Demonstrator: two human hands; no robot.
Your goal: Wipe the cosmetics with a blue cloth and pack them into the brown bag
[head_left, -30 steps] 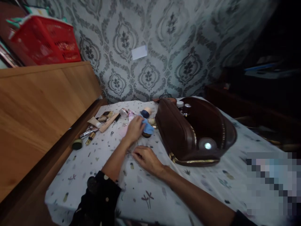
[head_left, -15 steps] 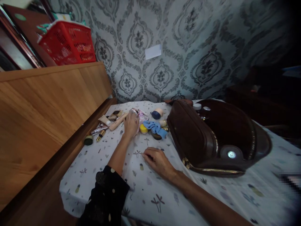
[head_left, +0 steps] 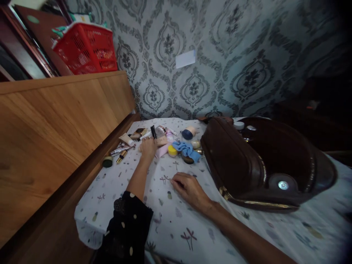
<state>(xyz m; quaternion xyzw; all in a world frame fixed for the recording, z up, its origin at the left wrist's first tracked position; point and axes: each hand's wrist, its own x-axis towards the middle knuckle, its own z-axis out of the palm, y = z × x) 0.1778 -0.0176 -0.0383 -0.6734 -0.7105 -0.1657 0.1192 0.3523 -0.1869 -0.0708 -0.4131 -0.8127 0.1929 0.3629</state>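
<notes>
My left hand (head_left: 149, 148) is closed over a beige tube (head_left: 161, 141), which pokes out on both sides of the fingers. Close to that hand are a black slim item (head_left: 153, 132), a pink tube (head_left: 162, 150) and a round clear jar (head_left: 160, 130). A yellow-lidded jar (head_left: 172, 150) touches a crumpled blue cloth (head_left: 187, 149). On the tablecloth, my right hand (head_left: 189, 189) rests with curled fingers, and nothing shows in it. To its right stands an open brown leather bag (head_left: 233, 161) holding a few capped containers.
More cosmetics lie to the left: a cream tube (head_left: 127, 139), a gold-and-black lipstick (head_left: 121, 156) and a dark green jar (head_left: 107, 161). A wooden panel (head_left: 68, 110) borders the table's left side, with a red basket (head_left: 90, 47) on top. Patterned wallpaper stands behind.
My left hand has drawn back slightly from the round jar and now has the beige tube, which has shifted right and turned. A pink tube and black item show. My right hand stays put.
</notes>
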